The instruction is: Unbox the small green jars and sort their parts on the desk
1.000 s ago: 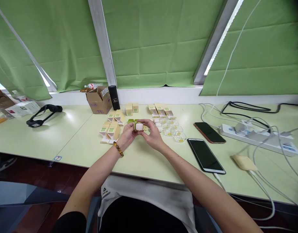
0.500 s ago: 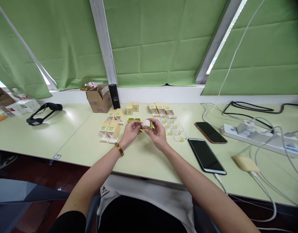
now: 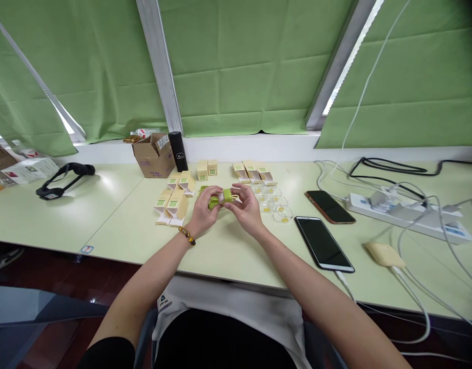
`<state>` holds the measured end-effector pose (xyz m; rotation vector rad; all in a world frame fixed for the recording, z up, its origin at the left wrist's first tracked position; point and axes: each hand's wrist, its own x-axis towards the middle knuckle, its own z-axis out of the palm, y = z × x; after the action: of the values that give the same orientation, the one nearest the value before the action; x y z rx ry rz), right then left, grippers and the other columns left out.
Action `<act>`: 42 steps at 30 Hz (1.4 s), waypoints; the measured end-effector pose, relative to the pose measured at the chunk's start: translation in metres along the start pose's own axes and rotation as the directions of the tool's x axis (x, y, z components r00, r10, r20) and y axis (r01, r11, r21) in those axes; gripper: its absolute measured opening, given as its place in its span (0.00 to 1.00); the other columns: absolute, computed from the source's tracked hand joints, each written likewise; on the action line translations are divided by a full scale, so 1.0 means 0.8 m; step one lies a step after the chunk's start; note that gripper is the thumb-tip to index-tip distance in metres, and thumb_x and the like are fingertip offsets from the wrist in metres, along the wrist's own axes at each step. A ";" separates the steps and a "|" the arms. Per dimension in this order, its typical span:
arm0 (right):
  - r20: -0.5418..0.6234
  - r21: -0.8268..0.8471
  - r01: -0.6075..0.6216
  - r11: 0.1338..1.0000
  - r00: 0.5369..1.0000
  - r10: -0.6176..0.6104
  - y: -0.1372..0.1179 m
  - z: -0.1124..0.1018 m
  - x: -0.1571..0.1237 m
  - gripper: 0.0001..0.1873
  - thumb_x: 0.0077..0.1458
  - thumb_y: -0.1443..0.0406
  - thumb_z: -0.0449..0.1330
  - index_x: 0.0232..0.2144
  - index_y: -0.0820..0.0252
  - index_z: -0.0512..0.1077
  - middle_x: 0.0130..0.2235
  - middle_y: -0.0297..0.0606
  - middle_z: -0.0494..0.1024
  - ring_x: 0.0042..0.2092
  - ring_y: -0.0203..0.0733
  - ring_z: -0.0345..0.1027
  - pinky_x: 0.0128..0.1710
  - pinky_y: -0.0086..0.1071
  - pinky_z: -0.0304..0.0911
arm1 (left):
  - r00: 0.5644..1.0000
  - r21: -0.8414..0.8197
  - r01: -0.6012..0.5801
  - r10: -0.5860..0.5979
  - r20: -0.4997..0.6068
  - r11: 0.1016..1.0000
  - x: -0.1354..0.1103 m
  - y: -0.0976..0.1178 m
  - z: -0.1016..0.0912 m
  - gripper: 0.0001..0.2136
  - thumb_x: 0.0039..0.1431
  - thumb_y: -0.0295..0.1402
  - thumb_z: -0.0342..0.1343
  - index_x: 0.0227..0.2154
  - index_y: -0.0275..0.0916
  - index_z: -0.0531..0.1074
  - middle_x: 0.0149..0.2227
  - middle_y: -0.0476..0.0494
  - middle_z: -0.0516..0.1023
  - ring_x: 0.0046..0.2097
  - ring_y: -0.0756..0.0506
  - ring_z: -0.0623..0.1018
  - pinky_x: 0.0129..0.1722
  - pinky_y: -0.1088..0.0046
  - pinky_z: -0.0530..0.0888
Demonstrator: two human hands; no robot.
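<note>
Between my two hands is a small rounded green-and-white item (image 3: 227,195); I cannot make out its kind. My left hand (image 3: 204,209) has its thumb and fingers closed on the item's left side. On the other side, the fingers of my right hand (image 3: 246,209) are pinched around it, with a thin pale loop showing near them. Another green piece (image 3: 212,203) shows just behind my left fingertips, partly covered. Left of my hands stand several small yellow cartons (image 3: 176,203) with open flaps. Several clear round plastic pieces with yellow spots (image 3: 282,214) lie right of my right hand.
More yellow cartons (image 3: 252,171) stand farther back, near a brown cardboard box (image 3: 153,159) and a black cylinder (image 3: 178,151). On the right lie two phones (image 3: 324,243), a power strip (image 3: 405,218), a yellow charger case (image 3: 385,254) and loose cables. A black headset (image 3: 66,179) lies far left.
The item has been turned, so its green side now faces up rather than its white face. My left hand has closed in on it. The view has shifted slightly.
</note>
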<state>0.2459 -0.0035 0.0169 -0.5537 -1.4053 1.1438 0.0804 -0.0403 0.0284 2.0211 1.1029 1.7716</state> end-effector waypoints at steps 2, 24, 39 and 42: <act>-0.012 0.030 -0.018 0.999 1.000 0.018 0.002 0.000 0.001 0.35 0.47 0.53 0.77 0.52 0.49 0.66 0.47 0.37 0.77 0.48 0.44 0.76 0.48 0.39 0.76 | 0.994 0.127 -0.108 0.107 0.019 0.986 0.000 -0.006 0.000 0.10 0.65 0.31 0.62 0.48 0.41 0.75 0.52 0.37 0.79 0.57 0.40 0.78 0.61 0.55 0.75; 0.050 0.096 -0.189 0.977 0.981 0.185 0.002 -0.009 0.005 0.27 0.57 0.45 0.69 0.51 0.50 0.72 0.49 0.39 0.80 0.41 0.43 0.80 0.42 0.44 0.82 | 0.999 0.242 -0.034 0.025 0.039 0.970 -0.001 -0.021 0.003 0.17 0.64 0.35 0.66 0.54 0.41 0.73 0.53 0.38 0.78 0.53 0.42 0.79 0.53 0.62 0.80; 0.326 -0.634 0.470 0.613 0.882 -0.339 0.004 -0.032 0.006 0.18 0.68 0.60 0.59 0.58 0.50 0.75 0.53 0.46 0.75 0.47 0.49 0.77 0.39 0.42 0.80 | 0.989 0.112 0.034 -0.050 0.139 0.993 -0.003 -0.032 0.002 0.21 0.62 0.34 0.67 0.57 0.42 0.75 0.53 0.37 0.76 0.42 0.45 0.78 0.49 0.61 0.80; 0.343 -0.657 0.489 0.574 0.872 -0.350 0.004 -0.033 0.007 0.19 0.70 0.60 0.56 0.60 0.51 0.73 0.53 0.48 0.74 0.48 0.49 0.76 0.41 0.43 0.80 | 0.984 0.017 0.069 -0.071 0.163 0.997 -0.003 -0.031 0.000 0.20 0.64 0.36 0.64 0.58 0.41 0.75 0.57 0.34 0.74 0.49 0.42 0.79 0.51 0.61 0.80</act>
<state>0.2685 0.0112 0.0127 -0.6194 -2.0285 0.1858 0.0711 -0.0249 0.0116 2.0650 1.1214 1.5383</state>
